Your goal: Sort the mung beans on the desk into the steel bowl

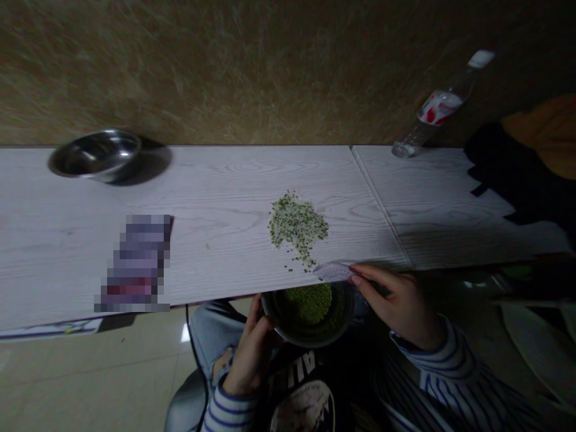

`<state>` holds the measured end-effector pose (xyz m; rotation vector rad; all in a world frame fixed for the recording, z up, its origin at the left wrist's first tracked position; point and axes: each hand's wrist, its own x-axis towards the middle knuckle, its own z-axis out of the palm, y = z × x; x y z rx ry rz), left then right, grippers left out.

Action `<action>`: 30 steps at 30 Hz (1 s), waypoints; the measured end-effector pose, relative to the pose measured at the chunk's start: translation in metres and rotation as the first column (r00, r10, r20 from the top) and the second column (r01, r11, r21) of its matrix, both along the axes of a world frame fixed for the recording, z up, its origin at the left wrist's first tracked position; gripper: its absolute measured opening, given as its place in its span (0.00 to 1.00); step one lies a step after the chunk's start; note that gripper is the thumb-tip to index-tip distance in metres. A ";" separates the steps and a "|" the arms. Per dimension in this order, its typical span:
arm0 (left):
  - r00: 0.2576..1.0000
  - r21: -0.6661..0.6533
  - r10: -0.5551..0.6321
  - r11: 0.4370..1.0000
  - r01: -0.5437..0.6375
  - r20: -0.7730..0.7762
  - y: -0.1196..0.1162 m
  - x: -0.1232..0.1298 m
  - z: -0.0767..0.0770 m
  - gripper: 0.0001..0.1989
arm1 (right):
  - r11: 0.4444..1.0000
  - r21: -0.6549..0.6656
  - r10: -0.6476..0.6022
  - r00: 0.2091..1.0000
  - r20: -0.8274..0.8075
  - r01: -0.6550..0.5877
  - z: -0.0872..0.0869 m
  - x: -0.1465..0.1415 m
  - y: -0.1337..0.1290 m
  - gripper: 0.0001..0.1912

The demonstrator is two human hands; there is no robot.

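Got a mixed pile of small green and whitish grains (297, 225) in the middle of the counter (216, 195), with strays reaching toward the near edge. Probably light, hard and rolly, so better nudged gently in small sweeps than scooped fast. Would watch that edge.

Seeing the left hand (254, 351) clamped on the rim of the lower bowl (345, 315), just below the counter's edge, with green beans (312, 303) inside. Looks metallic, so likely stiff and a bit slick; worth holding by the rim, with support underneath.

Also seeing the right hand (400, 300) pinching the right end of a thin pale card (332, 272) between thumb and finger. Probably featherlight and bendy; keep to that end. Can't tell if touching the wood.

Beyond that: pale wood-grain top with a seam, steel bowl (114, 172) far left, bottle (438, 108) by the mottled wall (225, 72), dark clothing (499, 162) at right. Pretty dim overall.
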<state>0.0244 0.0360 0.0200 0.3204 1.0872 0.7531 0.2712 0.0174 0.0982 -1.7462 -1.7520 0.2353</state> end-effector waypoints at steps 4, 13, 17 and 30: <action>1.000 0.002 0.008 1.000 -0.008 0.002 0.000 -0.001 -0.001 0.35 | 1.000 -0.007 -0.026 1.000 -0.005 0.026 -0.001 0.002 0.001 0.10; 1.000 0.034 0.006 0.999 -0.007 0.021 0.000 -0.002 0.001 0.34 | 1.000 -0.018 0.006 1.000 -0.015 -0.007 -0.002 -0.003 0.005 0.10; 1.000 0.027 0.001 1.000 -0.001 0.001 0.000 -0.002 0.003 0.33 | 1.000 -0.016 -0.004 1.000 -0.022 0.003 -0.002 -0.005 0.006 0.10; 1.000 0.014 0.030 0.999 -0.030 -0.003 -0.001 -0.004 0.002 0.33 | 0.992 -0.057 -0.117 0.992 -0.046 0.114 0.001 0.005 0.004 0.11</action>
